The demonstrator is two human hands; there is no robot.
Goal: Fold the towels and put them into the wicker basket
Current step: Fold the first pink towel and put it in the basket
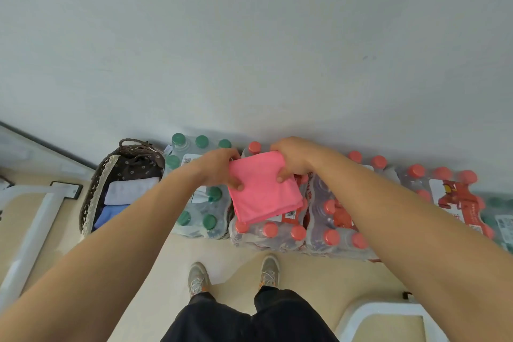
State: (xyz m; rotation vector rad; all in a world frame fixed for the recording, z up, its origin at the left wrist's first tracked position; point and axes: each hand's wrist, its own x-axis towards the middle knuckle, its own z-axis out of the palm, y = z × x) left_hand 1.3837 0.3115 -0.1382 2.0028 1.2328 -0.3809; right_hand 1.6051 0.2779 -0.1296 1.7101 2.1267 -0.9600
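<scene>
Between the left hand (219, 168) and right hand (291, 161), both pinching it, the pink towel (263, 189) looks folded; next carry left of the grip into the wicker basket (91, 197)

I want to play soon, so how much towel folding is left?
Done: white towel and blue towel lie folded in the basket. In hand: left hand and right hand hold the folded pink towel above the bottle packs. Left: placing it in the basket; no other loose towels show.

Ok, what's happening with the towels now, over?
Left hand and right hand hold folded pink towel over bottle packs. Wicker basket at left, white towel and blue towel inside. Path looks clear.
</scene>
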